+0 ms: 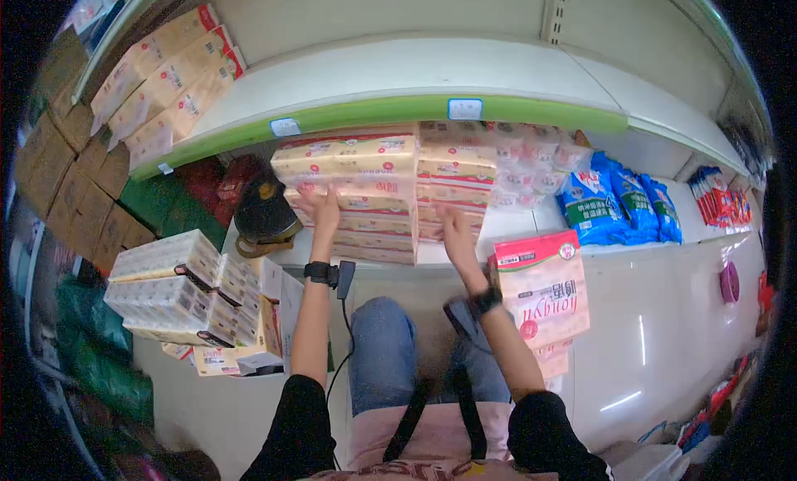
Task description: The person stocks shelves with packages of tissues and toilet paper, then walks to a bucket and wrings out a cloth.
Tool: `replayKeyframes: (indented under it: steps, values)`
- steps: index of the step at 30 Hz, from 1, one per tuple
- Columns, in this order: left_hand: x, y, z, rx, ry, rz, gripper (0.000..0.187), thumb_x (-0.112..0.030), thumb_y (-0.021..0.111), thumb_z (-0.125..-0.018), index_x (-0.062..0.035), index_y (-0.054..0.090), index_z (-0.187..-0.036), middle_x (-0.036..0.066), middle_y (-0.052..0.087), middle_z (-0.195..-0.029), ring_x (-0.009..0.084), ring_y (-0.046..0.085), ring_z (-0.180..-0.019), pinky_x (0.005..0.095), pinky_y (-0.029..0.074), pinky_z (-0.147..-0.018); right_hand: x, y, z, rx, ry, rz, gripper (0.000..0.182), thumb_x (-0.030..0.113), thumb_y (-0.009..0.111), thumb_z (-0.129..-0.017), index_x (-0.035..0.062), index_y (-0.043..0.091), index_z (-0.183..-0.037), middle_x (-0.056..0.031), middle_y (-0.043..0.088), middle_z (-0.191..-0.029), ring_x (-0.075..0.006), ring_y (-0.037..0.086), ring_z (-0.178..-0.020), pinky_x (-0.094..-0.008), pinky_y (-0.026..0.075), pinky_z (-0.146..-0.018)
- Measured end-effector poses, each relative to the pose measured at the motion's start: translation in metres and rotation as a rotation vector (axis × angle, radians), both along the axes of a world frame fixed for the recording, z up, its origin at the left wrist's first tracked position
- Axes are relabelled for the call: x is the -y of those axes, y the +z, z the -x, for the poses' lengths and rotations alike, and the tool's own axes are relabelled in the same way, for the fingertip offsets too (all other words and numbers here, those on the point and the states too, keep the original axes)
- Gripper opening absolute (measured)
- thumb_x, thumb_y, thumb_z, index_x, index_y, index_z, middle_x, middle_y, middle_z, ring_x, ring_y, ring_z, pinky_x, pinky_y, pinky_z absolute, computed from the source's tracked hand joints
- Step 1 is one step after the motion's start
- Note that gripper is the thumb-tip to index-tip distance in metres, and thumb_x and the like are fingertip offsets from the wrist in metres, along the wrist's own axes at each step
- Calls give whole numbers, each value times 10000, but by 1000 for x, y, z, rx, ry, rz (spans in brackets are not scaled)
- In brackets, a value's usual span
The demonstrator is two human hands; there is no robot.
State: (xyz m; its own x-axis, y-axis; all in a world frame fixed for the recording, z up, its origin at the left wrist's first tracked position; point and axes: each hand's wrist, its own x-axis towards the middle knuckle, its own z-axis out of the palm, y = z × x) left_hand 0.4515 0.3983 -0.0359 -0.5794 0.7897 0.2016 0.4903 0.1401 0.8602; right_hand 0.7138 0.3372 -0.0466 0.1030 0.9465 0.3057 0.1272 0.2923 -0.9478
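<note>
My left hand (322,209), fingers apart, rests against the front of a wide stack of cream and pink tissue packs (357,200) on the lower shelf. At the narrower tissue stack (452,167) just to the right is my right hand (457,234), with its fingers stretched out against or very near the packs. Neither hand is wrapped round anything. A large pink tissue bundle (544,286) printed "hongyu" stands on the floor beside my right forearm, above more pink packs. Both wrists wear black straps.
Clear-wrapped rolls (531,161), blue bags (610,200) and red packets (718,199) line the lower shelf to the right. White-wrapped packs (187,290) are piled on the left. A dark rounded object (267,207) sits beside the stack. The green-edged upper shelf (374,109) overhangs my hands.
</note>
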Motion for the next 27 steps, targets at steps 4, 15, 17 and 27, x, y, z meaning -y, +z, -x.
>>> replayKeyframes:
  steps: [4, 15, 17, 27]
  values:
    - [9, 2, 21, -142, -186, -216, 752, -332, 530, -760, 23, 113, -1275, 250, 187, -1281, 351, 181, -1192, 393, 117, -998, 99, -10, -61, -145, 238, 282, 246, 168, 408, -847, -3, 530, -976, -63, 572, -849, -109, 549, -697, -234, 451, -580]
    - [57, -3, 13, 275, -220, -35, 784, -378, 495, -805, -58, -14, -1307, 124, 270, -1257, 211, 298, -1139, 309, 293, -899, 301, -110, -311, -211, -676, 603, 225, 198, 449, -820, 27, 558, -916, -66, 587, -776, -115, 538, -573, -221, 444, -543]
    - [69, -7, -5, 294, -234, -2, 778, -390, 492, -802, -63, 3, -1312, 122, 291, -1240, 211, 320, -1115, 304, 305, -885, 316, -132, -305, -344, -553, 741, 252, 216, 449, -817, 24, 545, -949, -87, 586, -796, -149, 561, -596, -241, 470, -573]
    - [171, -6, -154, 69, -1141, 247, 360, -225, 412, -864, -15, 404, -1156, 99, 467, -1127, 181, 459, -1023, 295, 343, -881, 240, -181, -217, -758, -188, 801, 624, 494, 476, -777, -8, 404, -1141, -187, 513, -985, -199, 569, -816, -280, 482, -700]
